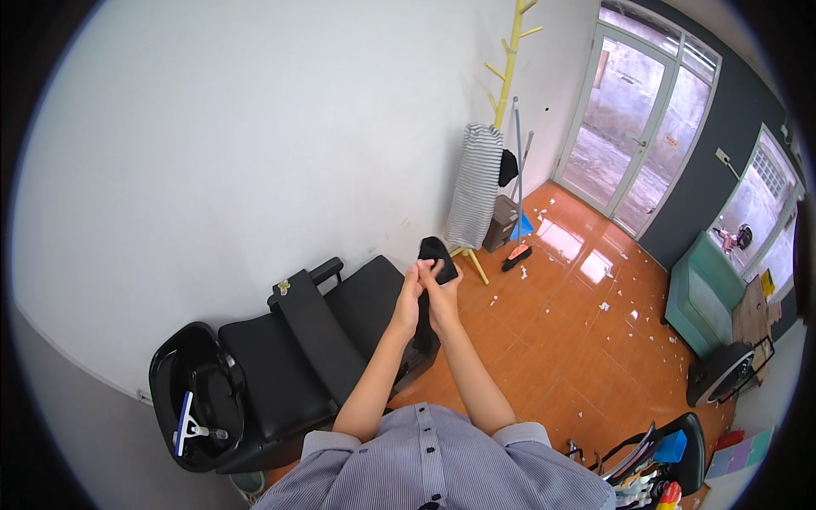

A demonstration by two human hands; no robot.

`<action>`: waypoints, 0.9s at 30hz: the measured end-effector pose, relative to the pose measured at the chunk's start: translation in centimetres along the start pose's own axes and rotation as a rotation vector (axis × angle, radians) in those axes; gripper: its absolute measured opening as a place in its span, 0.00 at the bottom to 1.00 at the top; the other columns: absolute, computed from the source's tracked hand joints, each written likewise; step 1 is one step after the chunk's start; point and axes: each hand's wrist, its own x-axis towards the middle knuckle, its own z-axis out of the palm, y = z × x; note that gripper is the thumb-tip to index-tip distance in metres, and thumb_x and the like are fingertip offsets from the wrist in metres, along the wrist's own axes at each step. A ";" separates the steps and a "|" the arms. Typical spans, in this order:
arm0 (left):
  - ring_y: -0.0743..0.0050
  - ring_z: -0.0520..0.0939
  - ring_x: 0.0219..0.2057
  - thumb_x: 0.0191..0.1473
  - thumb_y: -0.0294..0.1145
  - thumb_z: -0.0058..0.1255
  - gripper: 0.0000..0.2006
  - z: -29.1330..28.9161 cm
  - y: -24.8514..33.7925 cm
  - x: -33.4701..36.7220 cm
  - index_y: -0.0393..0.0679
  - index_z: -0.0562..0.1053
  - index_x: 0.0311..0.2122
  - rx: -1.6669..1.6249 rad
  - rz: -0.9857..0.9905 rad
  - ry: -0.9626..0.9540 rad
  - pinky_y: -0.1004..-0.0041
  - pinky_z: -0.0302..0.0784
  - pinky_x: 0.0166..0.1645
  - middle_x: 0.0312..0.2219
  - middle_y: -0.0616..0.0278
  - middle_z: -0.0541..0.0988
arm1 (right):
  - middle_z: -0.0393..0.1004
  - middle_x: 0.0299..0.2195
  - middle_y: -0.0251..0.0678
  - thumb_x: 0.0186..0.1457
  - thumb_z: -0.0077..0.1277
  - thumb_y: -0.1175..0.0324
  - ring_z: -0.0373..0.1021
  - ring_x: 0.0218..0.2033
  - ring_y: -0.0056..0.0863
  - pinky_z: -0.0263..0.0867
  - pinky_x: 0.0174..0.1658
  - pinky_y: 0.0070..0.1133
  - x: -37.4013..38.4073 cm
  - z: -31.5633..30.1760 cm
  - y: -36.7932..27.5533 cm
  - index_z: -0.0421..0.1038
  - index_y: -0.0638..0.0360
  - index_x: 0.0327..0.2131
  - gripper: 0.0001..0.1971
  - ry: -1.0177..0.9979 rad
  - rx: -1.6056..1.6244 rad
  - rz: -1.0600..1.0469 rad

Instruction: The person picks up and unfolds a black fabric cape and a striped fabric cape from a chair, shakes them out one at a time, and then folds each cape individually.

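Both my hands are raised in front of me, at the middle of the view. Between them is a flat black object shaped like a phone (434,251), tilted, its far end pointing away from me. My right hand (444,289) is closed around its near right part. My left hand (412,285) is closed at its left edge, with the fingertips against it. Below and left of my hands stands a black padded salon wash chair (280,374) with a black basin (195,348). A squeegee (189,425) with a white handle lies in the basin.
A yellow coat stand (510,64) holds a striped cloth (474,187). Beside it are a broom (517,255), a blue dustpan (523,226) and a brown bin (500,223). White scraps litter the orange tile floor (544,357). A green sofa (704,293) and black fan (722,374) stand right.
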 end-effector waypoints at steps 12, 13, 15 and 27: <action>0.58 0.64 0.53 0.48 0.39 0.56 0.27 -5.2 -4.9 -1.9 0.38 0.58 0.47 0.444 -0.200 0.515 0.66 0.63 0.54 0.46 0.49 0.65 | 0.62 0.54 0.31 0.59 0.39 0.50 0.61 0.51 0.27 0.56 0.55 0.27 3.3 -0.7 -1.5 0.56 0.44 0.57 0.24 -0.076 0.508 0.096; 0.57 0.64 0.53 0.47 0.40 0.57 0.28 -4.4 -4.0 -2.8 0.36 0.59 0.47 0.375 -0.394 0.534 0.64 0.65 0.52 0.45 0.48 0.64 | 0.61 0.54 0.31 0.59 0.38 0.50 0.60 0.52 0.27 0.55 0.55 0.27 3.6 -0.6 -2.0 0.55 0.44 0.57 0.25 -0.062 0.510 0.044; 0.55 0.69 0.49 0.48 0.41 0.57 0.23 -4.3 -4.6 -3.7 0.34 0.63 0.40 0.172 -0.639 0.525 0.60 0.71 0.49 0.40 0.49 0.67 | 0.61 0.55 0.30 0.59 0.38 0.49 0.59 0.53 0.26 0.54 0.56 0.27 3.5 0.1 -3.1 0.53 0.44 0.58 0.26 -0.031 0.512 -0.038; 0.74 0.76 0.36 0.48 0.19 0.50 0.08 -8.1 -6.6 -3.4 0.36 0.70 0.36 -0.114 -0.171 0.292 0.73 0.73 0.45 0.32 0.62 0.74 | 0.55 0.58 0.30 0.58 0.39 0.48 0.52 0.57 0.28 0.48 0.59 0.28 4.3 -2.3 -6.2 0.50 0.43 0.60 0.29 0.045 0.680 -0.151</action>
